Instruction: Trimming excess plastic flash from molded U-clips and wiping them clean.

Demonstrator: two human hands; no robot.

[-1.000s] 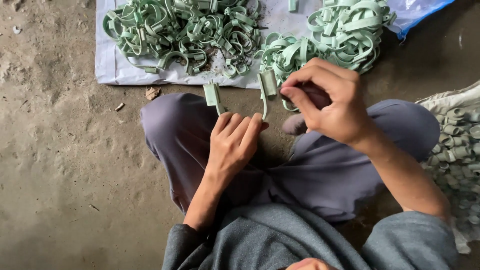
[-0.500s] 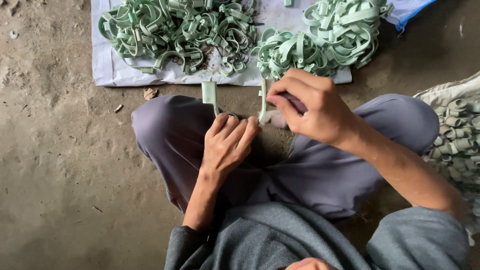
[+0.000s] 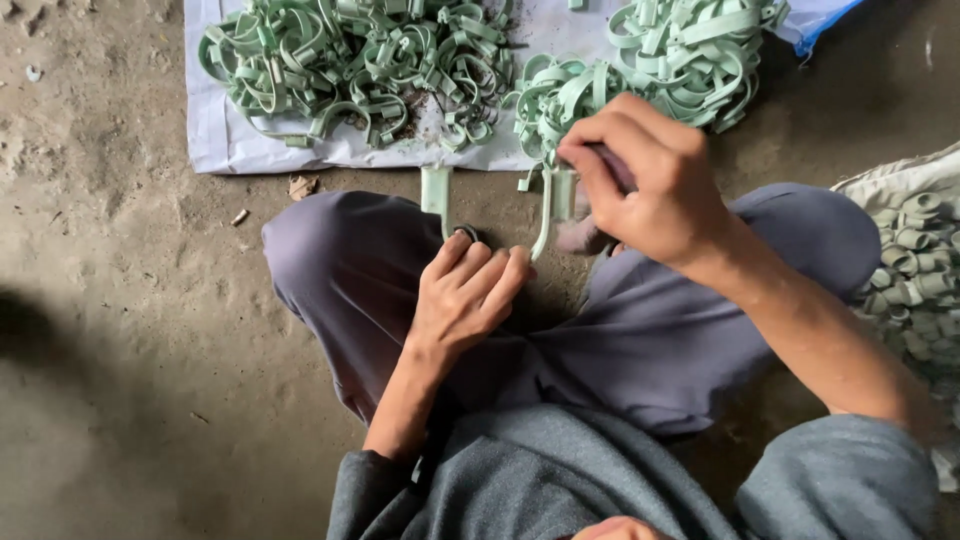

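Note:
My left hand (image 3: 467,297) grips a pale green plastic clamp (image 3: 437,195) above my left knee; both flat ends of the clamp stick up past my fingers. My right hand (image 3: 650,185) is closed on a small dark tool, mostly hidden by my fingers, and presses it against the clamp's right end (image 3: 556,200). Beyond my hands, a white sheet (image 3: 215,140) on the ground carries two heaps of green clamps, one on the left (image 3: 350,60) and one on the right (image 3: 650,70).
I sit cross-legged on a sandy dirt floor (image 3: 110,300) in grey-purple trousers (image 3: 340,270). A pale sack of small green ring parts (image 3: 915,260) lies at the right edge. A blue sheet corner (image 3: 825,20) shows at the top right.
My right hand lifted slightly and shifted right with the tool, staying at the clamp's right end. My left hand turned the clamp a little. A shadow now darkens the floor at left.

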